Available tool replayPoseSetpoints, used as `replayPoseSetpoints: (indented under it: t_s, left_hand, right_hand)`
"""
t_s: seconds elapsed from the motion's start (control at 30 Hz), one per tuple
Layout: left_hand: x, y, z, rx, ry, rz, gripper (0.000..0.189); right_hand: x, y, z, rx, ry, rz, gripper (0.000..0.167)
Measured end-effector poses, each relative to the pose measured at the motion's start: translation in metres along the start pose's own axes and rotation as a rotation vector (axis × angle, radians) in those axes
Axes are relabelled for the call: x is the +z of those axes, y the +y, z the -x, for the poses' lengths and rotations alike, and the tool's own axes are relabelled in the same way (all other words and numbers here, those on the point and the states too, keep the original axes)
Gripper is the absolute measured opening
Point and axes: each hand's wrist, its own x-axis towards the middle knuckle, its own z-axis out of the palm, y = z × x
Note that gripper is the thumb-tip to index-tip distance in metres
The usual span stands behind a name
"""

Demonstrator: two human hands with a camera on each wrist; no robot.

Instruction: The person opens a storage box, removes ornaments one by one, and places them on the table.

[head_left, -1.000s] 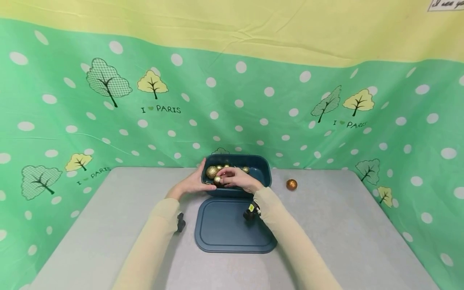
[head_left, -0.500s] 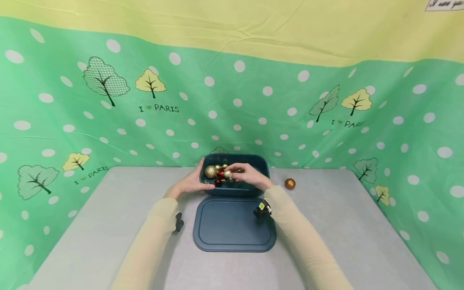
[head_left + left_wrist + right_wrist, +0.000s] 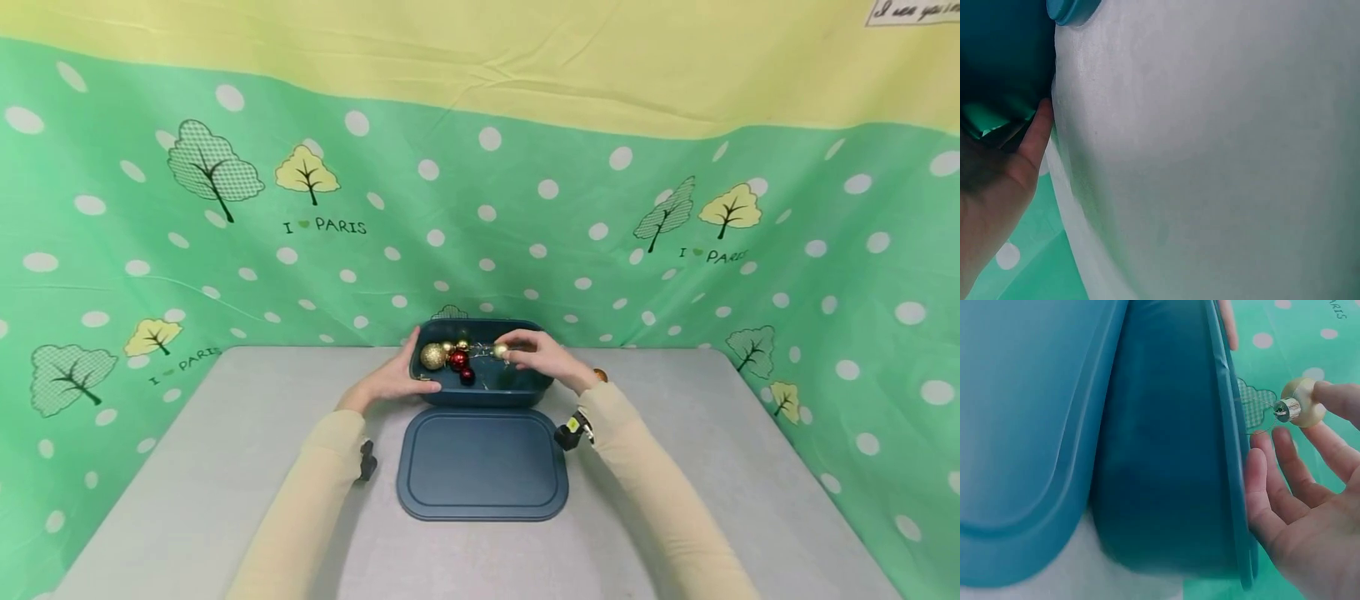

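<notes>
A dark blue box [image 3: 495, 397] stands at the back of the table. Along its left end lies my left hand [image 3: 390, 382], fingers straight up the side and thumb stretched along the front rim; the thumb presses the box wall in the left wrist view. Over the box's right half my right hand [image 3: 546, 357] pinches a small pale gold bauble [image 3: 1304, 403] with a metal cap and a thin wire loop, cap facing the box. Inside the box's left half sit a large glittery gold bauble [image 3: 432, 357], a red bauble [image 3: 457, 360] and smaller ones.
The blue lid [image 3: 482, 462] lies flat on the grey table [image 3: 225, 483] just in front of the box. A copper-coloured bauble [image 3: 601, 375] sits to the right, partly hidden behind my right wrist. A green dotted cloth [image 3: 487, 250] hangs behind the table.
My right hand has moved right inside the box with the gold bauble, away from the cluster, so the red baubles now show. My left hand stays at the box's left end.
</notes>
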Motion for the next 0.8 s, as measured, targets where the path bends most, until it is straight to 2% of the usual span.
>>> replayPoseSetpoints:
  t_s: [0.23, 0.5, 0.53, 0.7, 0.8]
  left_hand:
    - [-0.001, 0.000, 0.003, 0.011, 0.008, -0.014, 0.125]
    - [0.002, 0.002, 0.004, 0.009, 0.006, -0.007, 0.126]
    - [0.001, 0.008, 0.006, 0.004, 0.003, -0.005, 0.125]
    - [0.001, 0.009, 0.006, -0.001, 0.005, 0.003, 0.121]
    - [0.001, 0.003, 0.005, -0.006, 0.013, 0.000, 0.123]
  right_hand:
    - [-0.010, 0.006, 0.014, -0.052, 0.044, 0.017, 0.037]
    - [-0.023, 0.006, 0.039, -0.136, 0.116, 0.043, 0.033]
    - [-0.025, 0.002, 0.044, -0.133, 0.123, 0.047, 0.033]
    - [-0.040, 0.002, 0.057, -0.110, 0.151, 0.116, 0.034]
    - [-0.048, 0.009, 0.061, -0.100, 0.165, 0.148, 0.034]
